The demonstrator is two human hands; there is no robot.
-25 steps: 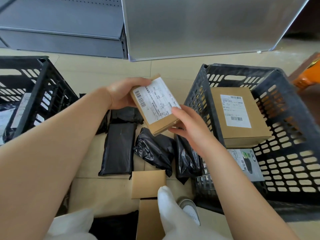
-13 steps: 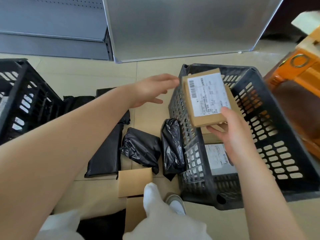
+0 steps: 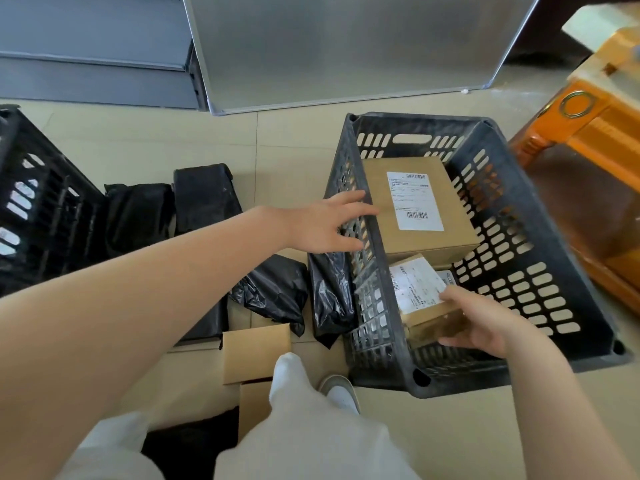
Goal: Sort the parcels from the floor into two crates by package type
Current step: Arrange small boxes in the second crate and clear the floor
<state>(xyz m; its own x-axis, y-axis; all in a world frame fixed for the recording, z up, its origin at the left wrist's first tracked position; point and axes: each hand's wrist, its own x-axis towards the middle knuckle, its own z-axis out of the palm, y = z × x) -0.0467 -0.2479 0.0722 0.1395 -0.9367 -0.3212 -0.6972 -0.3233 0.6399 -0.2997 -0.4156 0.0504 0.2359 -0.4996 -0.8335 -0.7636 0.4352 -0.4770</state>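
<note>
Right hand (image 3: 485,320) gripped the small box (image 3: 420,299) low inside the right crate (image 3: 540,216), just in front of the big box (image 3: 420,206), its long axis tilted. Left hand (image 3: 322,226) hovered open at the crate's near wall. Half a second before, the small box was held above the rim.

I see a grey metal panel (image 3: 346,46) leaning at the back, grey shelving (image 3: 93,46) to its left, and an orange wooden cabinet (image 3: 595,140) with a brass ring (image 3: 575,104) at right.
</note>
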